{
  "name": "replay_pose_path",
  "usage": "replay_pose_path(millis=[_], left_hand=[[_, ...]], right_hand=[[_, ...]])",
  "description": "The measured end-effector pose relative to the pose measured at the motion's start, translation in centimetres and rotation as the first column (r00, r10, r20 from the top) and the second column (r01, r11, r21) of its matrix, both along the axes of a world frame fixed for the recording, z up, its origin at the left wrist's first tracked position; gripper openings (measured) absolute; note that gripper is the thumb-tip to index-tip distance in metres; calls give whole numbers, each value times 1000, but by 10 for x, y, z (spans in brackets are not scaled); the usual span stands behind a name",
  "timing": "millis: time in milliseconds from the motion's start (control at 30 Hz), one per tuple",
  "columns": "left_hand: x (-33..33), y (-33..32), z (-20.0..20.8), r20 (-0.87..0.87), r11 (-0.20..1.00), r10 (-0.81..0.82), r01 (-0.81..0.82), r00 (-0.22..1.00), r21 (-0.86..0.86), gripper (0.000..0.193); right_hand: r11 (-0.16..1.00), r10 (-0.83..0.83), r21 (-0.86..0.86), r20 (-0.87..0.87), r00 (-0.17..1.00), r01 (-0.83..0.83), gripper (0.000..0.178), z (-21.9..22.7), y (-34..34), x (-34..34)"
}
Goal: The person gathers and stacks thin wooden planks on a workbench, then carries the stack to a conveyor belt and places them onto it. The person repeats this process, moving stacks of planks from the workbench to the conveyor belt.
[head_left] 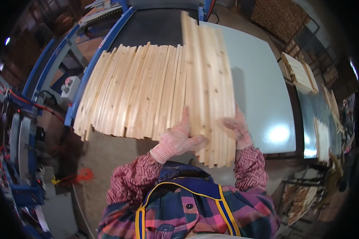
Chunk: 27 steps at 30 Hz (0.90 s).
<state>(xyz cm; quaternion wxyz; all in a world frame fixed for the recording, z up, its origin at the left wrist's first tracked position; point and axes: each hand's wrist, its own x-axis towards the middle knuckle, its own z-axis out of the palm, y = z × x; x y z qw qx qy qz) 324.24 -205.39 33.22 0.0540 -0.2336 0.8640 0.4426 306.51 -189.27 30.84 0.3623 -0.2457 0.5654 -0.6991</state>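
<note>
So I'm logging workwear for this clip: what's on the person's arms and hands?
Both hands wear pale pink knit gloves with ribbed cuffs: left hand, right hand. The sleeves are pink with a dark red maze-like pattern, below a plaid top with yellow-edged navy straps.

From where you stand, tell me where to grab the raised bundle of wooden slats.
Best taken at its near end, one hand on each long edge, as the left hand and right hand do now. The raised bundle of slats is long, flat and loose, so a grip from both sides likely keeps it together above the slats on the table.
</note>
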Motion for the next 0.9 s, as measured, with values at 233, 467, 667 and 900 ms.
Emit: replay_pose_path(millis=[233, 467, 667, 900], left_hand=[[-111, 70, -86, 353, 927, -315, 365, 881, -85, 69], [-79, 38, -7, 167, 920, -350, 372, 922, -124, 62], [74, -223, -36, -308, 630, 432, -528, 848, -569, 42], [211, -426, 5, -60, 246, 711, -328, 700, -912, 45]], right_hand=[[229, 554, 869, -486, 676, 438, 63, -38, 68, -102], [578, 137, 675, -635, 760, 459, 59, -87, 124, -115], [643, -148, 600, -513, 846, 476, 49, -98, 127, -99], [532, -221, 559, -633, 742, 636, 43, -108, 193, -83]])
